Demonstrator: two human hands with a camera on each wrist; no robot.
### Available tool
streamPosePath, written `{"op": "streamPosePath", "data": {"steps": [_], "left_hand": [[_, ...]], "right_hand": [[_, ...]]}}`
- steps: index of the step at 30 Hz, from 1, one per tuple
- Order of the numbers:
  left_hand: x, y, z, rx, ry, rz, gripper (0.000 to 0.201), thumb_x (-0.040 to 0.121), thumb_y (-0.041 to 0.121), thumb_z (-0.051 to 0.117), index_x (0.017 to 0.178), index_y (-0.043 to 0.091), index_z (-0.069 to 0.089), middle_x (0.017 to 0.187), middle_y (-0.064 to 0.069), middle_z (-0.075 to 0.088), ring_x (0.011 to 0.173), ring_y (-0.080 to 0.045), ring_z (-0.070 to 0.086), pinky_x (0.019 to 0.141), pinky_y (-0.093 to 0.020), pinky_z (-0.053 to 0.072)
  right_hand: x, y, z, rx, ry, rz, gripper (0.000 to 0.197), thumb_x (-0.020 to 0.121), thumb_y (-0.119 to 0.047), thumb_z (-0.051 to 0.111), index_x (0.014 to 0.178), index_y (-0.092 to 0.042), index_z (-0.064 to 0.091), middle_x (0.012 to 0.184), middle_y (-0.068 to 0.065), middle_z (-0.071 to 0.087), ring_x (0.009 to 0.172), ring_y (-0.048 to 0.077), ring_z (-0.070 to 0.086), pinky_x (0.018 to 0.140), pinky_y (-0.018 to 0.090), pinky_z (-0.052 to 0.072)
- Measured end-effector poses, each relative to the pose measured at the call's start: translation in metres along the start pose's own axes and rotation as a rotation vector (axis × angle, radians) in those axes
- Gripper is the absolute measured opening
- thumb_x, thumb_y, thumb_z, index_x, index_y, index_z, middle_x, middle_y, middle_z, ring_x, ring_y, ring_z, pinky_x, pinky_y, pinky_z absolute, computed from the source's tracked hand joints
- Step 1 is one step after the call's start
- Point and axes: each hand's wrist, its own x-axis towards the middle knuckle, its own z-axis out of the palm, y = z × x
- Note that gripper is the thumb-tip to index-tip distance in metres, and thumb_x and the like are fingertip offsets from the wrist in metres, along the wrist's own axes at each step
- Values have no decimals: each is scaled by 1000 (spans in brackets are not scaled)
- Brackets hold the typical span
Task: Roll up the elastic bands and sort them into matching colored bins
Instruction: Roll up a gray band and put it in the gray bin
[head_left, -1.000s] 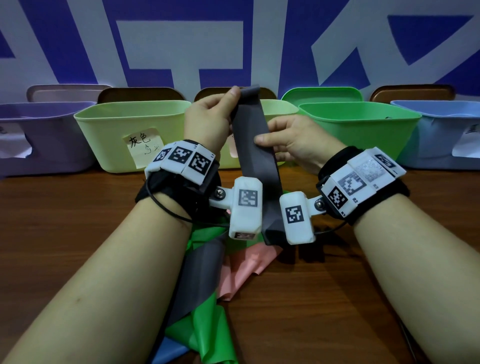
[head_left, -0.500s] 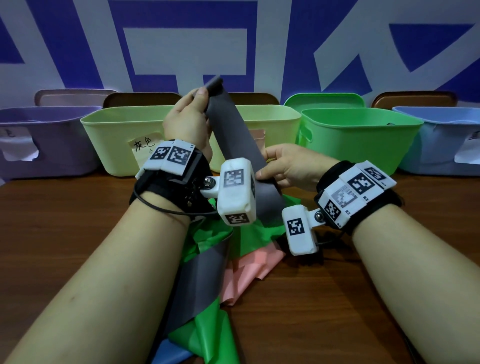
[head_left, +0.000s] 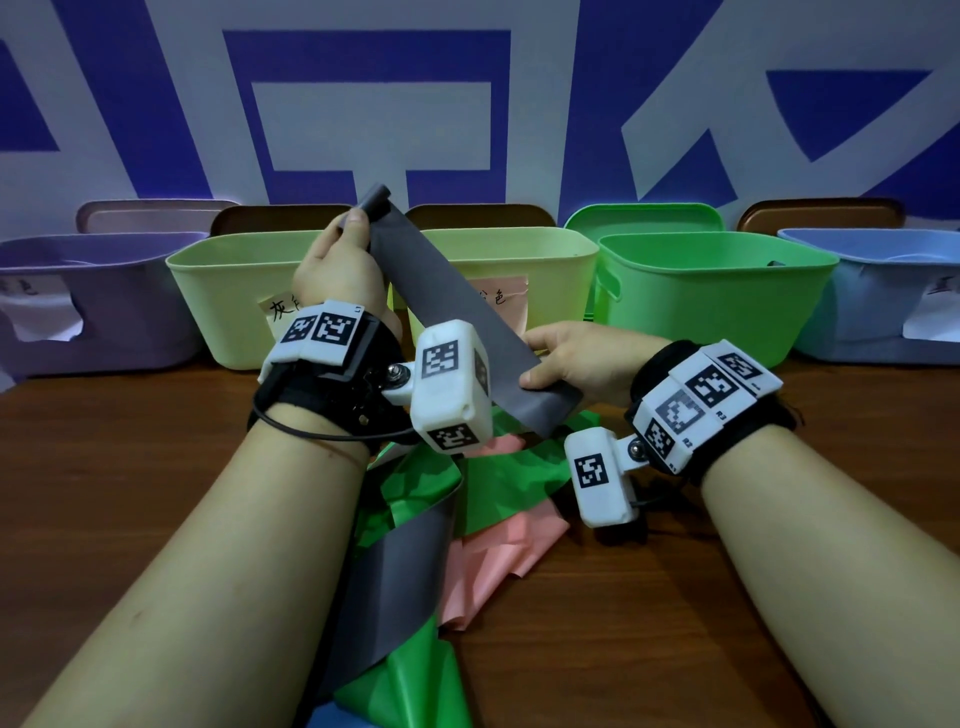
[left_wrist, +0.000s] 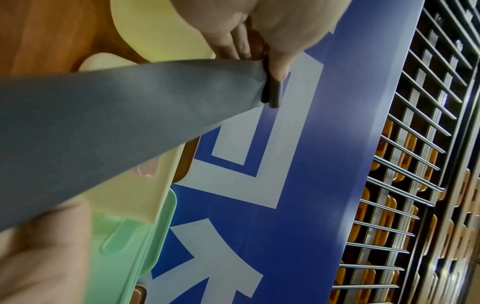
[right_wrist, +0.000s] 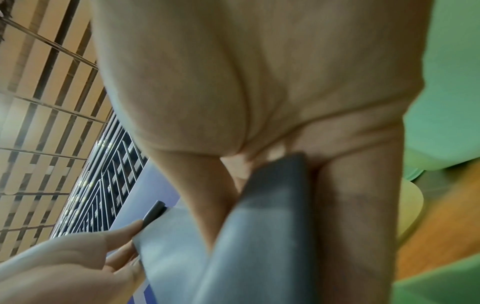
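Note:
A grey elastic band (head_left: 457, 306) stretches slantwise between my two hands above the table. My left hand (head_left: 337, 265) pinches its upper end, where a small tight roll (head_left: 375, 200) has formed; the left wrist view shows thumb and fingers pinching that roll (left_wrist: 272, 92). My right hand (head_left: 582, 358) holds the band lower down, thumb on top and fingers beneath, as the right wrist view shows around the grey band (right_wrist: 265, 226). The rest of the grey band (head_left: 395, 592) trails down under my left forearm. The yellow-green bin with a paper label (head_left: 228, 296) stands just behind my left hand.
A row of bins lines the back: purple (head_left: 88, 301), two yellow-green, the second (head_left: 519, 260) with a pink label, green (head_left: 711, 291) and blue (head_left: 883, 296). Green (head_left: 498, 478), pink (head_left: 498, 561) and blue (head_left: 332, 719) bands lie heaped on the wooden table (head_left: 623, 623) between my arms.
The left hand lifted and swung left with the band's rolled end. The right hand slid lower along the band, which now runs slantwise instead of hanging nearly upright.

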Motion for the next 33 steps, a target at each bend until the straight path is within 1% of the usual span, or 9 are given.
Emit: {"op": "streamPosePath", "data": {"steps": [3, 12, 17, 19, 21, 24, 28, 31, 33], "left_hand": [[0, 0, -1, 3, 13, -7, 21, 91, 17, 65, 72, 27, 69, 86, 0, 69, 93, -17, 65, 89, -35, 55], [-5, 1, 2, 37, 11, -24, 16, 88, 20, 69, 73, 27, 67, 87, 1, 70, 93, -17, 66, 92, -37, 54], [-17, 4, 5, 60, -204, -107, 5, 89, 24, 67, 87, 22, 63, 104, -5, 68, 99, -18, 65, 76, -28, 55], [-24, 6, 7, 110, -324, -133, 5, 92, 22, 63, 92, 17, 62, 95, -5, 68, 87, -13, 67, 67, -23, 54], [-30, 8, 10, 163, -429, -137, 7, 94, 20, 60, 94, 14, 63, 84, -3, 68, 72, -9, 68, 62, -20, 54], [-34, 8, 11, 254, -565, -141, 8, 95, 16, 57, 97, 15, 65, 95, -8, 67, 85, -15, 67, 71, -23, 55], [-41, 6, 12, 344, -694, -122, 11, 94, 10, 57, 101, 10, 65, 101, -12, 66, 92, -21, 64, 77, -26, 54], [-44, 4, 14, 373, -754, -82, 17, 92, 3, 58, 107, 6, 64, 97, -8, 67, 84, -14, 67, 71, -21, 55], [-44, 4, 14, 381, -786, -64, 19, 90, -1, 58, 107, 6, 63, 96, -6, 67, 81, -9, 68, 68, -19, 55]], "right_hand": [[1, 1, -2, -7, -22, -4, 29, 89, 12, 49, 97, -15, 57, 101, 17, 61, 84, 29, 60, 70, 37, 50], [3, 7, -2, -15, -99, 18, 33, 89, 16, 46, 96, -14, 57, 96, 12, 62, 84, 28, 60, 74, 38, 52], [1, 3, -7, -105, -103, 48, 39, 91, -3, 57, 129, -13, 50, 127, 13, 58, 113, 30, 56, 103, 49, 41], [-1, -3, -8, -143, 45, -70, 50, 90, -15, 61, 137, -18, 45, 133, 6, 55, 117, 24, 55, 107, 45, 38], [-3, -12, -9, 18, 250, -241, 36, 91, -22, 60, 126, -21, 52, 123, 4, 61, 109, 21, 60, 105, 46, 39], [-11, -26, -10, 281, 430, -415, 10, 96, -29, 52, 103, -24, 58, 101, 1, 66, 93, 18, 65, 97, 41, 45], [-15, -34, -12, 348, 474, -522, 16, 96, -36, 52, 92, -24, 62, 84, 0, 66, 77, 12, 66, 78, 28, 53], [-11, -32, -11, 313, 468, -531, 17, 94, -32, 57, 87, -20, 66, 87, 5, 68, 83, 21, 66, 80, 38, 54], [-10, -31, -11, 308, 466, -537, 14, 93, -24, 60, 84, -17, 67, 84, 5, 68, 78, 17, 65, 74, 34, 55]]}}
